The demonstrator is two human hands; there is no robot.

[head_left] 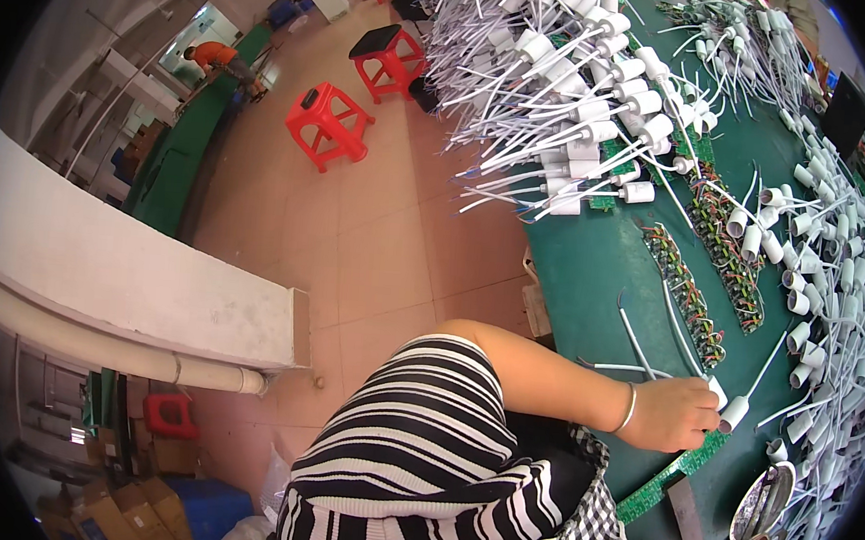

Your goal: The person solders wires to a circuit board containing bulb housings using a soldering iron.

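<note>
My left hand (671,415), a bracelet at its wrist, is at the right over the green table, its fingers curled closed. What lies inside the fingers is hidden. Right by the fingertips are a white cylindrical cap (716,392) and a second white cap with a wire (733,414). A narrow green circuit board strip (656,491) runs below the hand. White wires (635,334) lie beyond the wrist. Farther off, a strip of boards crowded with small components (685,293) rests on the table. My right hand does not show.
White wired caps pile up at the far side (575,89) and along the right (840,258). A silver oval dish (765,502) and a flat grey bar (686,517) lie nearer. Red stools (329,122) stand on the floor; a person in orange (215,54) bends at another bench.
</note>
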